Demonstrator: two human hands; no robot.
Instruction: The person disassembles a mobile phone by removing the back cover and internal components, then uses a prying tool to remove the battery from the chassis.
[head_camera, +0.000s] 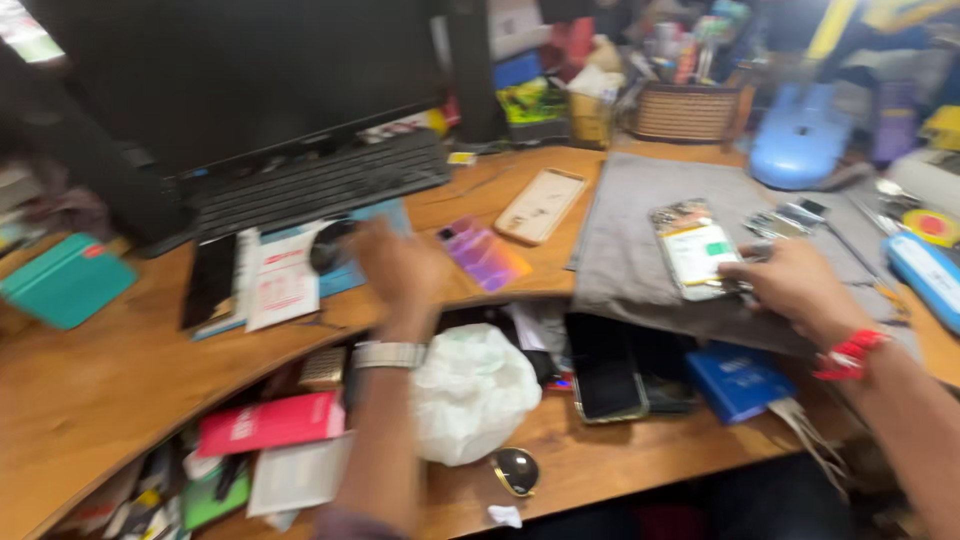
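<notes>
The picture is blurry, so small things are hard to make out. My left hand (398, 265) reaches over the black round mouse (332, 245) on the wood desk (90, 390). I cannot tell if my fingers are closed on it. My right hand (795, 290) rests at the edge of one open phone (693, 250) on the gray mat (630, 230), grip unclear. My two hands are far apart. I count one keyboard (320, 185) and one shiny pink phone back (483, 253).

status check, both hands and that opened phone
Left hand on round black mouse. Right hand touching opened phone, white battery showing, on grey cloth mat. Small metal tools beside it.
</notes>
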